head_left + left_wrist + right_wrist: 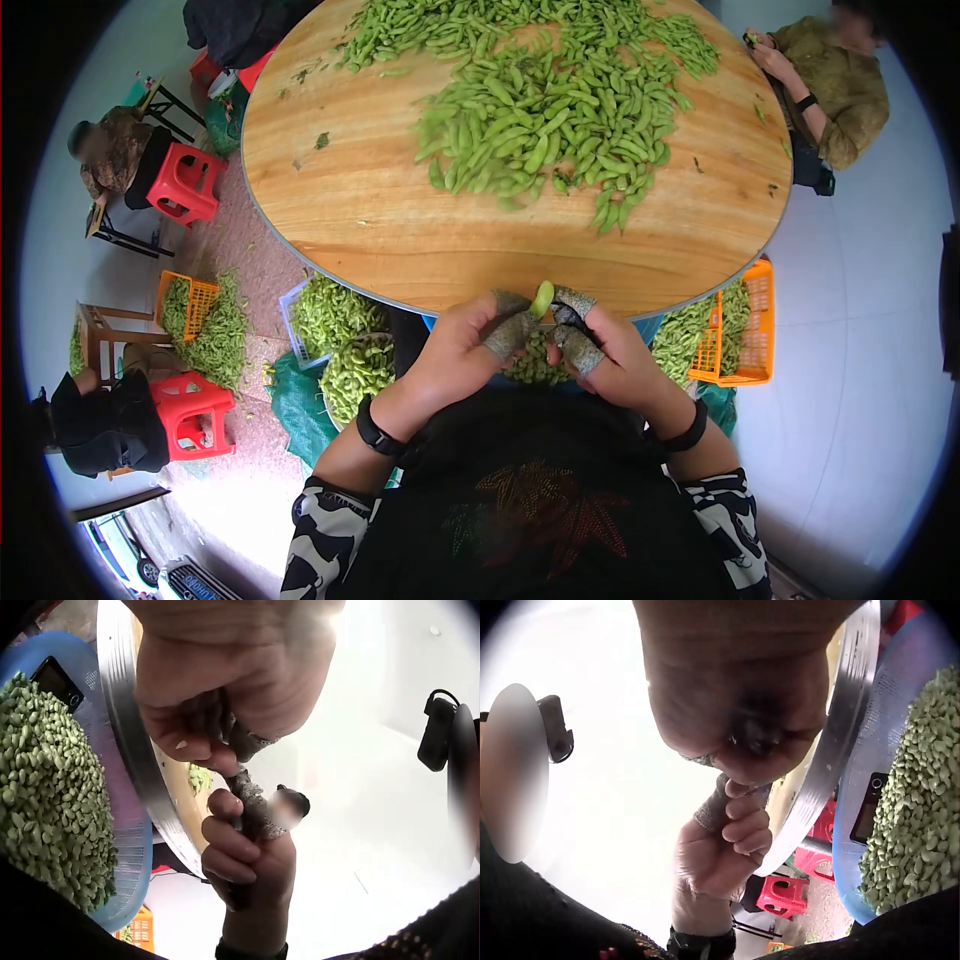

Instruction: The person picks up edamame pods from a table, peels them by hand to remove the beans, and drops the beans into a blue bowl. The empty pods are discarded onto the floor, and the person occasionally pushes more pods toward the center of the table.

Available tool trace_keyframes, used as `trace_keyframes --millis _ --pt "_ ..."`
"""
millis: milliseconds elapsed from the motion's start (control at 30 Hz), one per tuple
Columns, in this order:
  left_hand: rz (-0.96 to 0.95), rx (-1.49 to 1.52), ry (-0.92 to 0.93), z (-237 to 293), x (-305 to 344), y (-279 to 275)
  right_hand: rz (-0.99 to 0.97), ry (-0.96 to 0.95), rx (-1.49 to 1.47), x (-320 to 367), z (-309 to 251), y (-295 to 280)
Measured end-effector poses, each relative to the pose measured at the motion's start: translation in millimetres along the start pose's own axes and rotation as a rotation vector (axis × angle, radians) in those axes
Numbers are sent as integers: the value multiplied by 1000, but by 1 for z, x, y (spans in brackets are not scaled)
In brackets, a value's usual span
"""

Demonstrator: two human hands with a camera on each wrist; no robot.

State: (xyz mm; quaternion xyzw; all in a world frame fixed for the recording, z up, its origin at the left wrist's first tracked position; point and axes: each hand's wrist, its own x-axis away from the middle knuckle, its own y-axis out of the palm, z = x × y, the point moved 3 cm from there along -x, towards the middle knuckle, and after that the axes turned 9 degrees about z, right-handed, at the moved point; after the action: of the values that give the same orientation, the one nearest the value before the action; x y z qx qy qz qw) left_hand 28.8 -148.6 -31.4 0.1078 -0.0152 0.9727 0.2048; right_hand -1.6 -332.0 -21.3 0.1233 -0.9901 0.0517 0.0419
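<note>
Just in front of the table's near edge, a green soybean pod (542, 299) stands upright between both hands. My left hand (462, 342) pinches it between thumb and forefinger, both wrapped in worn grey tape. My right hand (622, 358), with similar wraps on its thumb and forefinger, grips the pod from the other side. In the left wrist view the fingertips of the two hands meet, and the remaining fingers are curled. The pod is hidden in both wrist views. Below the hands, a blue basket (135, 862) holds a heap of shelled green beans (52, 795).
A big pile of pods (560, 110) covers the far part of the round wooden table (350, 220). Pods fill a pale crate (293, 312) at left and an orange crate (762, 320) at right. A dark phone-like device (58, 684) lies in the basket. Other people sit around.
</note>
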Motion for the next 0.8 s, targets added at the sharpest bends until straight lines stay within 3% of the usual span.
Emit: trace_keyframes --millis 133,200,300,367,467,500,567,600,667,700,767,800 --pt "-3 -34 25 1 0 3 21 55 -105 4 -5 0" --pt "-2 -20 30 2 -1 5 -25 201 -211 7 -2 -1" --pt "53 -65 101 3 0 10 9 243 -87 4 -4 -3" --pt "260 -751 692 14 6 15 25 275 -170 2 -1 0" --pt "231 -775 712 7 3 13 -4 365 -381 -3 6 2" --pt "226 -775 713 10 3 9 -50 421 -507 -5 7 3" --pt "-98 166 -83 -1 1 0 -127 470 -626 -2 -2 -1" --pt "-99 166 -87 -2 0 -4 -205 519 -746 0 -6 -1" --pt "-262 475 -207 -3 -1 -5 -205 545 -713 -2 -9 -2" --pt "-265 474 -206 -3 -1 -1 -207 572 -677 -2 -9 -1" --pt "-13 111 45 -2 -2 3 -164 497 -551 -1 -5 1" --pt "-12 114 43 -2 -3 2 -125 421 -428 0 -4 3"
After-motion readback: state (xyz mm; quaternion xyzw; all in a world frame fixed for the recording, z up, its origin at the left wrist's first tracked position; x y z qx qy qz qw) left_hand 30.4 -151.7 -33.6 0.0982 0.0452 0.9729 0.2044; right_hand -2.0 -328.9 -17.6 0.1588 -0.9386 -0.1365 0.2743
